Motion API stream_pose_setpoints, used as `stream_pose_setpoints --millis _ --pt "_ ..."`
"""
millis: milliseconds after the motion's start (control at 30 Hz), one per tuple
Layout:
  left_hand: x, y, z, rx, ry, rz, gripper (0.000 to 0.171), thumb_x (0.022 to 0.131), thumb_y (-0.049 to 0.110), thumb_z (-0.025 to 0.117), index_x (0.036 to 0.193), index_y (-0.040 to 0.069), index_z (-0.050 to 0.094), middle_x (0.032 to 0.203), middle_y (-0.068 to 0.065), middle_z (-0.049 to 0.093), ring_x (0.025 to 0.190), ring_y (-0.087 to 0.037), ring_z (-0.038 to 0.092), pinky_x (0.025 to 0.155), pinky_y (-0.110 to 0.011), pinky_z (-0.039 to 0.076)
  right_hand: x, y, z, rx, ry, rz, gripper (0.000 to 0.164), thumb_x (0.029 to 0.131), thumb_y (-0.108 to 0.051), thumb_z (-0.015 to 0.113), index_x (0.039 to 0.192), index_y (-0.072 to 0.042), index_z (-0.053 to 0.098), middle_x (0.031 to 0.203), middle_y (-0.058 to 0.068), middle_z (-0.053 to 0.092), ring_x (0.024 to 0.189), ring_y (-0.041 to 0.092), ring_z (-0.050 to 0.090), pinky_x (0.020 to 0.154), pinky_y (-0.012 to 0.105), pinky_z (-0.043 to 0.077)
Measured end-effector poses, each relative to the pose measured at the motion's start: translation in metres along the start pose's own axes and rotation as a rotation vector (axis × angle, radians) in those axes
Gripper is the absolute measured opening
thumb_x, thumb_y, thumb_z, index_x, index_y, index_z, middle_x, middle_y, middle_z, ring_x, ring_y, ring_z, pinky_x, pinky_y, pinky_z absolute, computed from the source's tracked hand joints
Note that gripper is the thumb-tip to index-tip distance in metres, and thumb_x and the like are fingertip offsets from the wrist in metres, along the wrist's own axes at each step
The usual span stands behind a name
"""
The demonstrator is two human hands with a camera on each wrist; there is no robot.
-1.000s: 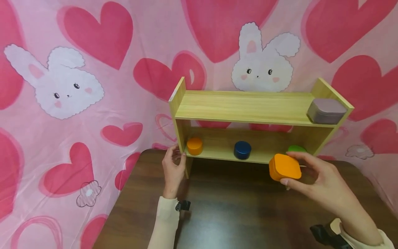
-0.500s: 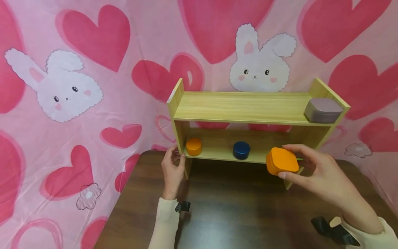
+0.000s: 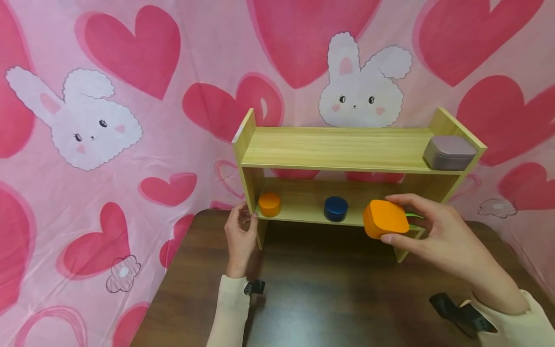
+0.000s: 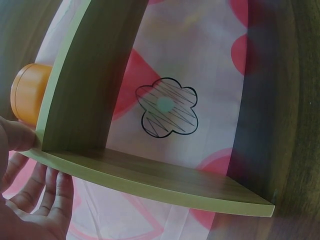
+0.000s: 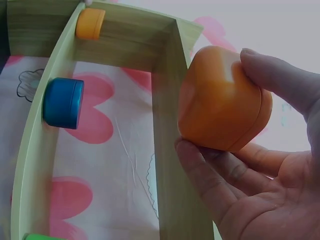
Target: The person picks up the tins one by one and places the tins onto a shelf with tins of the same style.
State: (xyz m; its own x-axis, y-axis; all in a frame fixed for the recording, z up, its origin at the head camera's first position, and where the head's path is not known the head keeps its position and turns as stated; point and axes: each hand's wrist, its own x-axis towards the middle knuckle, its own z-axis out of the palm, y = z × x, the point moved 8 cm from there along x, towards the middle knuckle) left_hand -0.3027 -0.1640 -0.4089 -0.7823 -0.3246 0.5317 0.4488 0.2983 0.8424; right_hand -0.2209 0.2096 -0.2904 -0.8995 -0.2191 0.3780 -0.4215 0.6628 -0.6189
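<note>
My right hand (image 3: 442, 231) holds a square orange tin (image 3: 386, 219) with rounded corners between thumb and fingers, in front of the lower board. The right wrist view shows the thumb on one side of this tin (image 5: 222, 100) and fingers on the other. My left hand (image 3: 240, 236) grips the left side panel of the wooden shelf (image 3: 342, 149), thumb in front and fingers around the outside. A round orange tin (image 3: 270, 205) stands at the lower board's left end, close to that thumb. Mid-board is a round blue tin (image 3: 336, 208). A green tin (image 3: 416, 221) is mostly hidden behind my right hand.
On the shelf's top board, at the right end, rests a mauve-grey rounded box (image 3: 449, 153). The shelf stands on a dark wooden table (image 3: 312, 294). Behind it hangs a pink cloth (image 3: 299, 106) printed with hearts and rabbits.
My right hand has carried the square orange tin a little left and upward, covering more of the green tin. The left hand keeps its grip on the panel.
</note>
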Motion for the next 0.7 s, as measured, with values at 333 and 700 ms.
stream_pose_setpoints --millis 333,700 --pt "0.0 -0.001 0.0 -0.022 -0.002 0.009 0.028 0.09 -0.011 0.07 0.118 -0.011 0.068 0.109 -0.029 0.07 0.096 -0.039 0.068 0.085 -0.016 0.057 0.004 -0.007 -0.002 -0.02 -0.018 -0.015 0.069 0.075 -0.018 0.095 0.136 -0.017 0.064 0.127 0.01 0.071 0.1 -0.013 0.06 0.075 0.006 0.055" --pt "0.0 -0.001 0.001 -0.03 -0.002 0.014 0.029 0.089 -0.013 0.069 0.118 -0.011 0.067 0.108 -0.028 0.069 0.095 -0.039 0.068 0.083 -0.013 0.056 0.012 -0.022 -0.012 -0.062 -0.044 -0.057 0.071 0.074 -0.021 0.095 0.138 -0.017 0.064 0.128 0.011 0.072 0.1 -0.014 0.062 0.082 -0.001 0.048"
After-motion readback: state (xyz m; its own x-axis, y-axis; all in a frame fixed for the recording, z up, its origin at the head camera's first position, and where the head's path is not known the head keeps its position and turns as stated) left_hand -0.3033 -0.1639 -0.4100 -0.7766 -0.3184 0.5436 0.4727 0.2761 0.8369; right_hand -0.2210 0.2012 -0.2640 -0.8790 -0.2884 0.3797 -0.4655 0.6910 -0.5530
